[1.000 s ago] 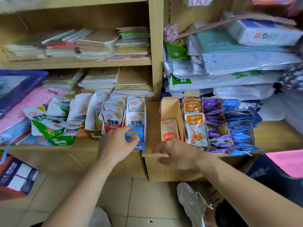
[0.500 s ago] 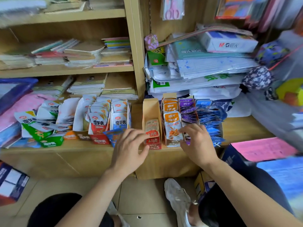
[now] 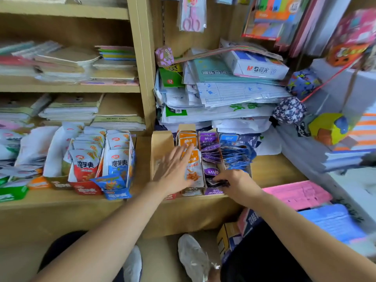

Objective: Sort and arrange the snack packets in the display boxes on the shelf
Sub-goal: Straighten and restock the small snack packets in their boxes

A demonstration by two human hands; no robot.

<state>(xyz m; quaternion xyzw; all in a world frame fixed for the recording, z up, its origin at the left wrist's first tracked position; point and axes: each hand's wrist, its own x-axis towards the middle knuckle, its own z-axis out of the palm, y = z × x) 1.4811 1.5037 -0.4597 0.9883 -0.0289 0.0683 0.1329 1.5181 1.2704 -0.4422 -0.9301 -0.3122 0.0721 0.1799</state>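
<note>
While left hand (image 3: 175,171) lies flat: fingers straight over orange packets (image 3: 193,174).
Right hand (image 3: 239,183): pinching purple packet (image 3: 217,182) at shelf (image 3: 272,169) edge.
Room: bare shelf right of blue packets (image 3: 236,157).
Writing: M&G on white box (image 3: 258,66).

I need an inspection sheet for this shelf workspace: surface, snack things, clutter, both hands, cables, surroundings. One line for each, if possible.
Surface: light wooden shelf board carries the boxes.
Job's things: brown cardboard display boxes hold rows of orange snack packets, purple snack packets and blue snack packets; red snack packets and blue-and-white snack packets stand further left.
Clutter: loose white packets heaped far left; wrapped paper stacks behind the boxes.
Grippers: left hand flat, fingers straight, over the orange row, blurred; right hand pinches one dark purple packet.
Cables: nothing seen.
Surroundings: pink packaged scissors hang above; pink paper packs at right.
</note>
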